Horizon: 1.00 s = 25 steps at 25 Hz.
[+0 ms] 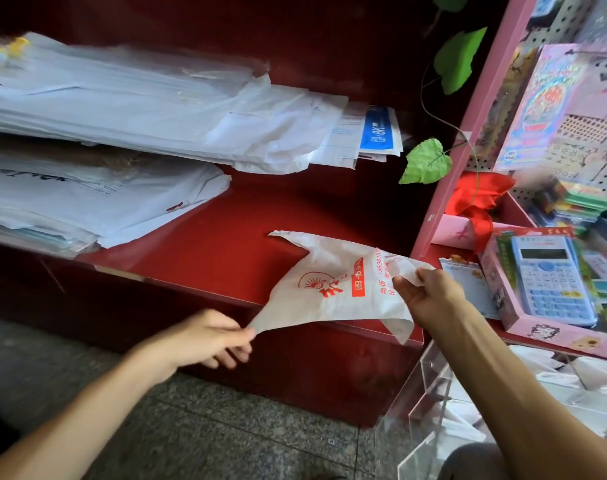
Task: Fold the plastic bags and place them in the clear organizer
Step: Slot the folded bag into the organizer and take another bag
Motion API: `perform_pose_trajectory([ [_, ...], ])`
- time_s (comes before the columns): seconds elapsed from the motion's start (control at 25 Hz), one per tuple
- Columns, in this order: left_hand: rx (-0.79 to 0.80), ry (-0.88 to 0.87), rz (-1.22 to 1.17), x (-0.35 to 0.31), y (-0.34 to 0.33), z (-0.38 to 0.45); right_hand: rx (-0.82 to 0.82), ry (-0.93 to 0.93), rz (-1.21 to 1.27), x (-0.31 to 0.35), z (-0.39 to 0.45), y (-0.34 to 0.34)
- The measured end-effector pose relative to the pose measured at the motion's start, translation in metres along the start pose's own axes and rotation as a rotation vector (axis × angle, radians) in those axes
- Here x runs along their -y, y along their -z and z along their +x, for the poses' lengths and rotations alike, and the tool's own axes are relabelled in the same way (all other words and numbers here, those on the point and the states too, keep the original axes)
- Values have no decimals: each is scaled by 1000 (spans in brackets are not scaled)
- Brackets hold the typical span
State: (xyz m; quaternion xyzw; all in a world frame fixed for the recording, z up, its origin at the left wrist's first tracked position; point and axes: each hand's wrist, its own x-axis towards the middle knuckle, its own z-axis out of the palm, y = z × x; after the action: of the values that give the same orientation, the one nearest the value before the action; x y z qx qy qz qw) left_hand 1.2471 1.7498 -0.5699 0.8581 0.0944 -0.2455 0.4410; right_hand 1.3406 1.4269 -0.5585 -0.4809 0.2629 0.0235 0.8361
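The plastic bag, white with red print, is stretched in the air between the two hands, just above the front edge of the red counter. The left hand pinches one corner of the bag at its lower left, fingers closed on the plastic; the right hand grips the opposite end at the upper right, fingers curled round a gathered bit of the bag. So the bag's long axis runs slantwise from lower left up to the right, with a loose handle strap pointing away toward the back of the counter and another flap hanging down below the right hand. Both hands sit at the ends of that axis, so the fold probably turns on bringing one end across to the other. The clear organizer stands low on the right, below the right forearm and nearer the right hand, so that hand seems the better placed to drop the folded bag in. Its compartments appear to hold some white bags, though the glare makes it hard to tell.
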Motion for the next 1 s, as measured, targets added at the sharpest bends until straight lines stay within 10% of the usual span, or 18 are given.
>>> perform_pose_trajectory([
  [0.12,144,-26,-162,-8,-42,3,-52,-32,-25,2,-2,-3],
  [0.36,-350,-132,-992,-46,-37,25,-21,-75,-144,-1,0,4],
  [0.6,-666,-305,-771,-41,-10,49,67,-149,-498,1,-11,14],
  [0.76,-585,-569,-585,-58,9,61,79,-147,-625,0,-15,19],
  [1.0,-798,-214,-467,-49,3,96,152,-142,-868,0,-22,26],
])
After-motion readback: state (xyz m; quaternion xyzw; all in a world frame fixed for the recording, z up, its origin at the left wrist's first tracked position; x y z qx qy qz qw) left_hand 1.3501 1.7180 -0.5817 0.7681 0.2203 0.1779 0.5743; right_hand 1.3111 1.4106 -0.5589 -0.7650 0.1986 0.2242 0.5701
